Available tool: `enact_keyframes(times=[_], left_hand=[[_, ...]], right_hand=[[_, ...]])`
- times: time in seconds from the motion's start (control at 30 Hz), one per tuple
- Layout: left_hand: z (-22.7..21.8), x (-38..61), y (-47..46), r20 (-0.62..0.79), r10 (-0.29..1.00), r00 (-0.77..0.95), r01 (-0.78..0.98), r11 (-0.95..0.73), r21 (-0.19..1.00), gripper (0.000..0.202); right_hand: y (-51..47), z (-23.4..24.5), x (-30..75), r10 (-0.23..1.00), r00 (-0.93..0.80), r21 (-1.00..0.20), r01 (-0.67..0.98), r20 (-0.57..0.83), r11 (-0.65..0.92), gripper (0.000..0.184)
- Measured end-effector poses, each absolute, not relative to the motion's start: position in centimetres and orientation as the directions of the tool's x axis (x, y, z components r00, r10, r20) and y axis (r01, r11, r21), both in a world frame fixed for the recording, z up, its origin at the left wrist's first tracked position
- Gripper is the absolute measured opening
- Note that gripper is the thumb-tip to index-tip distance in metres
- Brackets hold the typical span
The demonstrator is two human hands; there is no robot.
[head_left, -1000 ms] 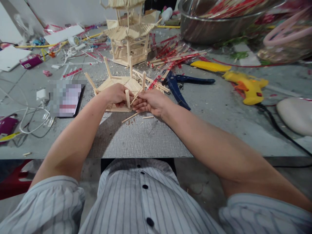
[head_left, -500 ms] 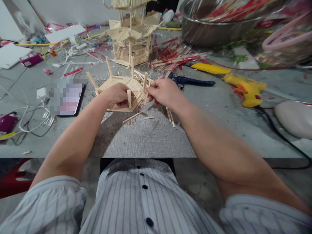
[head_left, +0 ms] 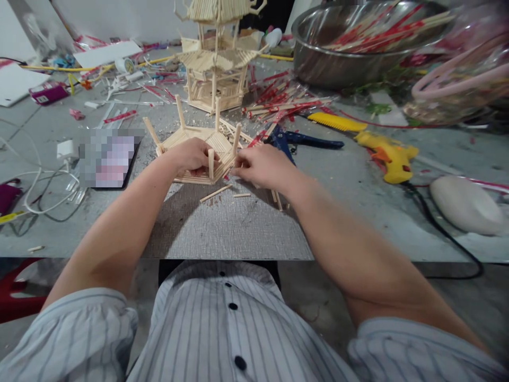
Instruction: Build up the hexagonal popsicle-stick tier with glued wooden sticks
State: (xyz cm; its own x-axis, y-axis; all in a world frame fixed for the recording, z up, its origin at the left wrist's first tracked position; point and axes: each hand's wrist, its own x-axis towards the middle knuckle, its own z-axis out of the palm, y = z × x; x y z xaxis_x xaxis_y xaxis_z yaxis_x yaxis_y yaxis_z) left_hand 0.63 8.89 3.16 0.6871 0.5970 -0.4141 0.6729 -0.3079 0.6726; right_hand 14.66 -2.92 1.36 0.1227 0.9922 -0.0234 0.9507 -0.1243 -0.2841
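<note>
A six-sided platform [head_left: 170, 139] of pale wooden sticks with short upright posts lies on the table. My left hand [head_left: 194, 155] is closed over its front part, fingers curled down beside the front post [head_left: 211, 163], steadying grip partly hidden. At the right corner my right hand [head_left: 260, 165] has its fingertips pinched together close to the platform's edge, low beside the right post [head_left: 237, 138]. Whatever lies between those fingertips is too small to make out. Loose cut sticks [head_left: 216, 193] lie in front of the platform, and others show under my right wrist.
Behind stands a tiered stick pagoda [head_left: 216, 63]. Red-wrapped chopsticks [head_left: 286, 103] and a steel basin [head_left: 318, 66] are at the back right. Blue-handled cutters [head_left: 318, 140], a yellow glue gun [head_left: 387, 156] and its cord lie right; a phone [head_left: 115, 162] lies left.
My right hand has moved slightly down and toward me, from beside the right post to the platform's edge. My left hand stays on the platform. The view has shifted a little.
</note>
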Motion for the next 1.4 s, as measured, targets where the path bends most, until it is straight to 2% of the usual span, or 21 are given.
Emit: enact_keyframes(times=[0.13, 0.3, 0.47, 0.6, 0.7, 0.87, 0.97, 1.03, 1.1, 1.27, 1.4], left_hand=[[3.1, 0.6, 9.0, -0.416, 0.586, 0.695, 0.667, -0.31, 0.677, 0.01], [3.2, 0.7, 8.9, -0.426, 0.587, 0.689, 0.672, -0.297, 0.678, 0.012], [2.9, 0.7, 9.0, -0.425, 0.589, 0.687, 0.677, -0.307, 0.669, 0.015], [2.6, 0.7, 9.1, -0.417, 0.607, 0.677, 0.681, -0.301, 0.667, 0.022], [2.8, 0.8, 9.1, -0.419, 0.617, 0.666, 0.696, -0.313, 0.646, 0.026], [2.9, 0.8, 9.1, -0.414, 0.621, 0.666, 0.695, -0.314, 0.647, 0.023], [2.8, 0.8, 9.2, -0.414, 0.616, 0.67, 0.69, -0.31, 0.654, 0.019], [2.8, 0.8, 9.1, -0.414, 0.621, 0.666, 0.69, -0.301, 0.658, 0.017], [2.8, 0.8, 9.0, -0.41, 0.627, 0.663, 0.686, -0.289, 0.668, 0.015], [2.7, 0.8, 8.9, -0.397, 0.616, 0.681, 0.66, -0.28, 0.697, 0.008], [2.7, 0.8, 9.0, -0.41, 0.614, 0.674, 0.667, -0.27, 0.694, 0.005]], right_hand=[[-3.4, 0.7, 12.6, 0.982, -0.176, -0.254, 0.955, -0.065, 0.154, 0.016], [-3.9, 0.8, 11.6, 0.966, -0.251, -0.16, 0.958, -0.059, 0.239, 0.017], [-4.2, 2.4, 14.3, 0.976, -0.184, -0.133, 0.977, -0.114, 0.168, 0.018], [-3.8, 2.5, 16.8, 0.994, 0.01, -0.159, 0.987, -0.11, -0.027, 0.015], [-3.4, 2.4, 17.1, 0.987, 0.142, -0.226, 0.962, -0.077, -0.156, 0.015], [-3.3, 2.9, 16.2, 0.975, 0.206, -0.397, 0.891, -0.082, -0.222, 0.012], [-3.2, 2.7, 15.8, 0.957, 0.249, -0.62, 0.729, -0.151, -0.288, 0.016], [-3.1, 2.4, 15.4, 0.935, 0.245, -0.776, 0.526, -0.255, -0.35, 0.02], [-3.0, 2.1, 14.9, 0.912, 0.218, -0.859, 0.316, -0.348, -0.403, 0.023], [-2.6, 1.5, 13.8, 0.871, 0.134, -0.881, -0.036, -0.473, -0.473, 0.024], [-2.3, 0.7, 13.4, 0.868, 0.127, -0.867, -0.221, -0.48, -0.447, 0.018]])
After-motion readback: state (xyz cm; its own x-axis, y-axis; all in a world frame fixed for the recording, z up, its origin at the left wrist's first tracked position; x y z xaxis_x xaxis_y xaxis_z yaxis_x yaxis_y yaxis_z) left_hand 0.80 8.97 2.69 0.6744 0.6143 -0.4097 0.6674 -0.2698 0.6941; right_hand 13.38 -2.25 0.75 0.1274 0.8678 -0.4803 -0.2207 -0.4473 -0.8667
